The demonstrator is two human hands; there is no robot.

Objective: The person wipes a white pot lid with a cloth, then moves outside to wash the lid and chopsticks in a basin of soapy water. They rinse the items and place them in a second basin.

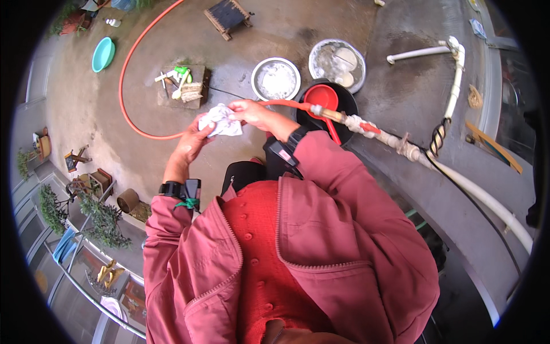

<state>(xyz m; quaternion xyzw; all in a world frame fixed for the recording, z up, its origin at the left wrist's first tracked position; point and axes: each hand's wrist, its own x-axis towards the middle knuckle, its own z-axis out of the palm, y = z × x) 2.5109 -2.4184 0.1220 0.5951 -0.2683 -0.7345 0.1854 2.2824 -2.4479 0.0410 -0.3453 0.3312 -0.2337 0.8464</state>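
A crumpled white cloth (222, 121) is bunched up in front of me between both hands. My left hand (190, 143) is closed on its left side, thumb on top. From the other side, the fingers of my right hand (256, 116) pinch the cloth's right edge. Beyond the cloth, a low block (197, 73) bears a scrub brush (191, 92), a pale spoon-like tool and small green and white items. An orange hose (286, 103) passes behind my right hand.
To the right stand a metal basin (276, 65) of whitish water, a larger basin (350, 53) and a black bucket (348, 109) with a red dipper (322, 98). White pipe (475, 192) runs along the right ledge. A small stool (228, 17) and turquoise basin (103, 55) sit farther off.
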